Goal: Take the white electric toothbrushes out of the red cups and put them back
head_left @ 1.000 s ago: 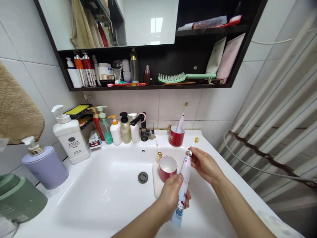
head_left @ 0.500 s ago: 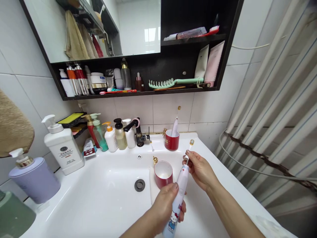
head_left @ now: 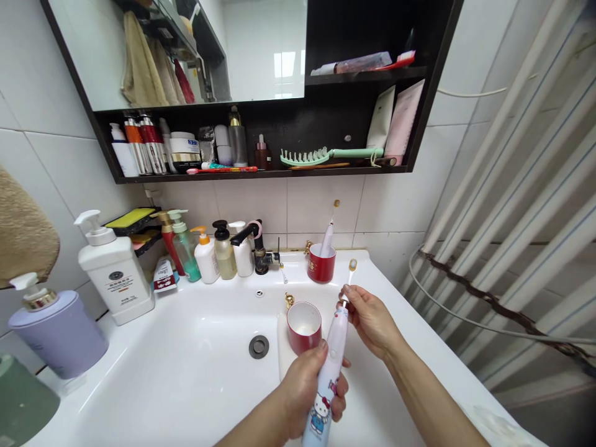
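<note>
My left hand (head_left: 307, 385) is wrapped round the handle of an electric toothbrush (head_left: 334, 347), pale pink at the top and blue below, with a cartoon cat on it. The fingers of my right hand (head_left: 372, 316) pinch the neck of the white brush head (head_left: 352, 273) at the handle's tip. A thin stretch of metal shaft shows between head and handle. Just left of the handle, a red cup (head_left: 305, 335) with a white inside stands in the sink. Another red cup (head_left: 321, 267) on the rim holds a second electric toothbrush (head_left: 328, 236).
The white sink (head_left: 195, 372) has a drain (head_left: 259, 347) left of the cup. A black faucet (head_left: 261, 248) and several pump bottles (head_left: 207, 257) line the back. Above hangs a dark shelf cabinet (head_left: 288, 175) with a green hairbrush (head_left: 326, 155). Pipes (head_left: 503, 217) run along the right.
The toothbrush and both hands have shifted slightly left in view, and the handle is a little more upright. Both hands keep their hold; the brush head stays at the handle's tip.
</note>
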{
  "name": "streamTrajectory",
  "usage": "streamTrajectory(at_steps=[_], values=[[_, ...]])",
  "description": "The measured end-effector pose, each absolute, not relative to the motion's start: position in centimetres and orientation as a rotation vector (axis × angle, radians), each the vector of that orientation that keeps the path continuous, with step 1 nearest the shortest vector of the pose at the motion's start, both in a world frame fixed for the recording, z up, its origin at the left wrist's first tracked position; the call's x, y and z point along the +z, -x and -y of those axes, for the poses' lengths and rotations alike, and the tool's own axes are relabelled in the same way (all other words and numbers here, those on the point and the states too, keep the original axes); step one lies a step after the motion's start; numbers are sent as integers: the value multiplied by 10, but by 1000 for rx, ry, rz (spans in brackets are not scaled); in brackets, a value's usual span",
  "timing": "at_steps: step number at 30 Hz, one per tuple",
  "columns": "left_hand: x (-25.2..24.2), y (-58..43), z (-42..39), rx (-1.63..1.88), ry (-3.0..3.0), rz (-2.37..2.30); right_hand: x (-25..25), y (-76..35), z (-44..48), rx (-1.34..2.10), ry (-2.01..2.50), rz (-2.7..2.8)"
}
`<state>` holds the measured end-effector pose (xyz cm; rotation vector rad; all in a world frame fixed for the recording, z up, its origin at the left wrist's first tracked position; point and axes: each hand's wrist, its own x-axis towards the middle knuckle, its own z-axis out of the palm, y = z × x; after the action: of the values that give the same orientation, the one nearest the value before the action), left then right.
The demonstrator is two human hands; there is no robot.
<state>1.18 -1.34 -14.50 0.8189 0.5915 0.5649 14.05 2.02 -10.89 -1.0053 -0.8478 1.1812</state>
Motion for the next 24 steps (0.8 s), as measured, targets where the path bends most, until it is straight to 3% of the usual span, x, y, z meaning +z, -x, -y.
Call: streamTrajectory(at_steps=[24], values=[[-147, -15, 14, 711, -920, -632, -110, -134, -21, 1291, 894, 815]])
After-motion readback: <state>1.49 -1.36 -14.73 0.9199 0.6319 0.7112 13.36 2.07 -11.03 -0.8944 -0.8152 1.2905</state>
